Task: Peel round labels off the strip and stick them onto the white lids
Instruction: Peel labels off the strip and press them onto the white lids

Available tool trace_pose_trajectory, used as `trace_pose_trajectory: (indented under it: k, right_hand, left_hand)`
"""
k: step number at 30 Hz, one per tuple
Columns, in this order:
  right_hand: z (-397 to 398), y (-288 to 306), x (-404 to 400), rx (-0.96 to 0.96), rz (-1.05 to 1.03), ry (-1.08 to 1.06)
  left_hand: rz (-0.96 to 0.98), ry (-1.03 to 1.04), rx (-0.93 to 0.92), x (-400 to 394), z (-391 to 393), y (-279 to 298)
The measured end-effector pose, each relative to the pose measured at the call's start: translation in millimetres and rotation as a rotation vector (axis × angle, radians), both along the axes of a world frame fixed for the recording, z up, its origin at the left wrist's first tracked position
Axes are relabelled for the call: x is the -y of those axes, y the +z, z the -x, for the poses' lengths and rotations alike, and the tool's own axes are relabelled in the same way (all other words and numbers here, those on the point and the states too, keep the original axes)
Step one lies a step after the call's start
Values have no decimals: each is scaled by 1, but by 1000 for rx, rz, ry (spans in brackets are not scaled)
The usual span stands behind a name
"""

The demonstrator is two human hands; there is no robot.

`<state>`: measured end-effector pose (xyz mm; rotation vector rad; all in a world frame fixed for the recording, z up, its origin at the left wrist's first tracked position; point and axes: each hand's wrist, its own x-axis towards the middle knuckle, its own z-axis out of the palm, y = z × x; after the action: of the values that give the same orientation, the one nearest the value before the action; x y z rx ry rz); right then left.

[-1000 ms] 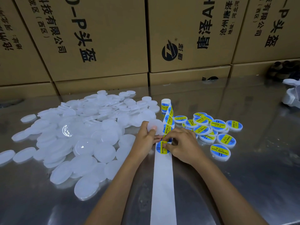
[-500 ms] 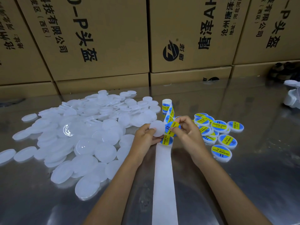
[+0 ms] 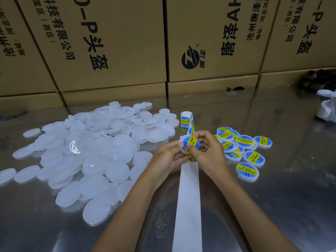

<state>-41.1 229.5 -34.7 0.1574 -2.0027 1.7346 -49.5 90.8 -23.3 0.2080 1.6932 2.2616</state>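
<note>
My left hand (image 3: 168, 158) holds a white lid (image 3: 181, 141) from below, raised over the table. My right hand (image 3: 209, 151) pinches a round blue and yellow label (image 3: 190, 143) and lays it on that lid. The white backing strip (image 3: 188, 206) runs from the bottom edge up under my hands to a small label roll (image 3: 185, 118) standing behind them. A wide heap of bare white lids (image 3: 94, 151) lies to the left. Several labelled lids (image 3: 244, 150) lie to the right of my hands.
Everything sits on a shiny metal table (image 3: 272, 206). Stacked cardboard boxes (image 3: 116, 48) with printed characters wall off the far edge. A white object (image 3: 327, 108) sits at the right edge, with dark items (image 3: 316, 79) behind it.
My right hand peeled a label off the strip near the table, lifted it and brought it onto the lid. My left hand raised the lid slightly to meet it.
</note>
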Motion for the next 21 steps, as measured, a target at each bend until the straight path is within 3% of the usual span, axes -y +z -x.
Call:
trace_pose_trajectory:
  k: [10, 21]
  right_hand:
    - [2, -3, -1, -7, 0, 0]
    - [6, -11, -4, -33, -210, -154]
  left_hand:
    - [-88, -8, 72, -2, 0, 4]
    - [-48, -19, 27, 3, 2, 1]
